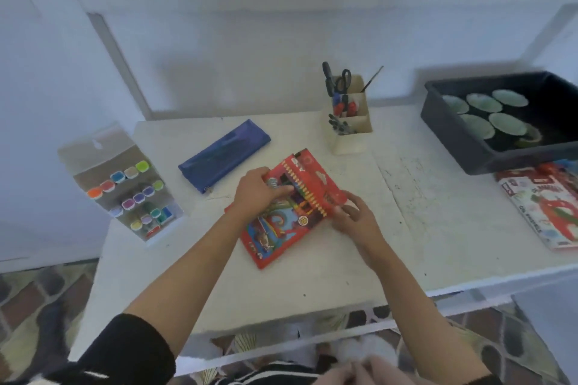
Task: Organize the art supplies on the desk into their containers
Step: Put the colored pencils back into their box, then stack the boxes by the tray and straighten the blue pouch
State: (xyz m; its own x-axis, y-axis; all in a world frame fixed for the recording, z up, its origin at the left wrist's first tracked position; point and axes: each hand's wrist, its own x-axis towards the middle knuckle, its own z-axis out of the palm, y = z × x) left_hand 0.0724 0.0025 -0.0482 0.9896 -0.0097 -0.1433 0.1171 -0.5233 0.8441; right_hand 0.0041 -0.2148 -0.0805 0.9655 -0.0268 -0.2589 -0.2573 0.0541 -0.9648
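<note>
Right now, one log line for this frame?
left hand: grips pencil box | right hand: holds lid flap open | box: on desk

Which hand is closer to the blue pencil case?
Left. The left hand grips the coloured pencil box close to the blue pencil case, not touching it; the right hand holds the box's opposite edge, farther away.
</note>
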